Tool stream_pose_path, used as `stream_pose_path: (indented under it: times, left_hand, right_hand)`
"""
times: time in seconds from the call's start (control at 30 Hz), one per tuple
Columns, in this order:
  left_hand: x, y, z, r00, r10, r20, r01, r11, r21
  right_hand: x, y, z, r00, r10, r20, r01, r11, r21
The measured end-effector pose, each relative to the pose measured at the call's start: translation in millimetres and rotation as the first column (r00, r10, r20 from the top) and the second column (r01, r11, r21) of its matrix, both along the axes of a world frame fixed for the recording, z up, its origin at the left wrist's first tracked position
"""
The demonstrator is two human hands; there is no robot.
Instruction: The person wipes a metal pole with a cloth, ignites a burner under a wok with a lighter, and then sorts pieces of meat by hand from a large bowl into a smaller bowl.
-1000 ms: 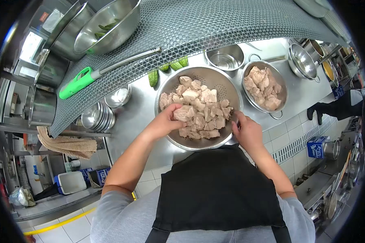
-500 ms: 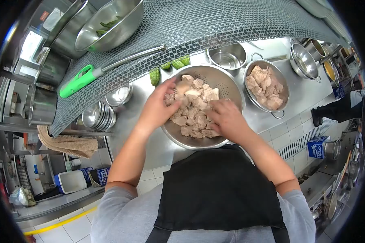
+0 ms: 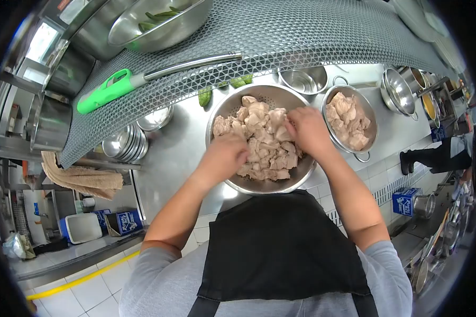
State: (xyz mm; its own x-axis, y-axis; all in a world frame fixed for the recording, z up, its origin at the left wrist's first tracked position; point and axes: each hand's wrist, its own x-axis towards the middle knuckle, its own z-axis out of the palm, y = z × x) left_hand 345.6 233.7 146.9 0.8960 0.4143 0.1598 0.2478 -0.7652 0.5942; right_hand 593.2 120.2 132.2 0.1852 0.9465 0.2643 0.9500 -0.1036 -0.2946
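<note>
A large steel colander on the counter holds a heap of pale, cooked-looking meat chunks. My left hand is at the left side of the heap with its fingers curled inward; what lies under them is hidden. At the upper right of the heap, my right hand has its fingers bent against a meat chunk. A smaller two-handled colander with more meat pieces stands just right of the big one.
Above the counter's back runs a mesh-covered shelf carrying a green-handled lighter and a steel bowl of green vegetables. Cucumbers, a steel pot and stacked bowls surround the colander. A person's leg shows at right.
My left hand has moved down and its fingers have curled in. My right hand has shifted up and right. The meat heap has been rearranged, and the view has shifted slightly.
</note>
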Motion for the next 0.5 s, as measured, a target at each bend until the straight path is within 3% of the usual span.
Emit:
stream_pose_path:
  times: [0.03,0.1,0.13,0.23,0.33,0.4,0.43,0.5]
  left_hand:
    - [6,-5,-5,0.990,-0.135,-0.048,0.137,0.990,0.039]
    - [25,-15,-20,0.977,-0.188,-0.106,0.193,0.980,0.044]
    - [34,-19,-28,0.955,-0.245,-0.167,0.256,0.965,0.049]
    - [55,-30,-43,0.931,-0.267,-0.250,0.281,0.960,0.019]
    - [55,-40,-43,0.950,-0.256,-0.180,0.244,0.966,-0.082]
    - [53,-36,-38,0.930,-0.307,-0.200,0.290,0.951,-0.111]
    - [51,-33,-35,0.911,-0.353,-0.212,0.328,0.934,-0.142]
    - [44,-29,-26,0.899,-0.356,-0.256,0.329,0.933,-0.142]
  right_hand:
    - [0,-6,0,1.000,0.006,0.005,-0.006,1.000,-0.004]
    - [-4,-19,-1,0.989,0.146,0.026,-0.139,0.974,-0.178]
    - [-6,-21,-4,0.989,0.144,0.029,-0.137,0.974,-0.180]
    - [-7,-19,-21,0.983,0.154,0.095,-0.131,0.969,-0.210]
    - [0,-11,-27,0.995,0.007,0.096,0.011,0.982,-0.187]
    - [4,-9,-19,0.996,-0.050,-0.072,0.042,0.992,-0.118]
    - [5,-10,-13,0.996,-0.054,-0.074,0.045,0.992,-0.116]
    - [6,-15,2,0.969,-0.084,-0.234,0.093,0.995,0.026]
